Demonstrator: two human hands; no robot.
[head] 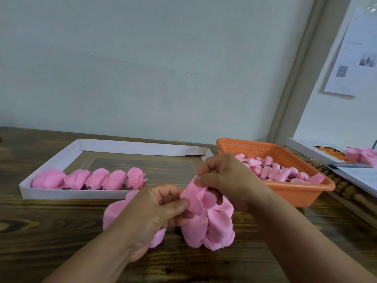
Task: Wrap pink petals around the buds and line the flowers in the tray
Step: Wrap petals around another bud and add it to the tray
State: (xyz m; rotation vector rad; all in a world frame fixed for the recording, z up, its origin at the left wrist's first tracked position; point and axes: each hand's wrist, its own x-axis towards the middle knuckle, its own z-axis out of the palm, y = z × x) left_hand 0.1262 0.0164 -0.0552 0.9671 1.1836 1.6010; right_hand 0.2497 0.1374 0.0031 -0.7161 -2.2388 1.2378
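Pink petal in hand [194, 198]: soft, thin and curling; it sits just above the table in front of the person, between both hands, probably being folded round a bud that stays hidden inside it.
Left hand [157, 209]: fingers curled, thumb tip pressed on the petal's left edge, which looks like a hold to keep the wrap from springing open.
Right hand [224, 180]: fingers bent, fingertips pinching the petal's upper edge from above, seemingly to pull it over and round.
Loose petals [212, 227]: a heap on the table right under the hands, within easy reach; too many and too overlapped to count.
Finished flowers [89, 179]: five, side by side along the near wall of the tray, starting at its left corner; the row stops about halfway, so I judge the task well short of done.
Tray [67, 194]: one, white card, shallow, to the left and just beyond the hands; the far part holds nothing.
Buds [273, 170]: a pile in the basket, well over a dozen, exact count not readable.
Basket [285, 189]: one, orange, perforated, on the right beside the right hand, likely placed for quick picking.
Table [40, 231]: dark wood, carrying everything.
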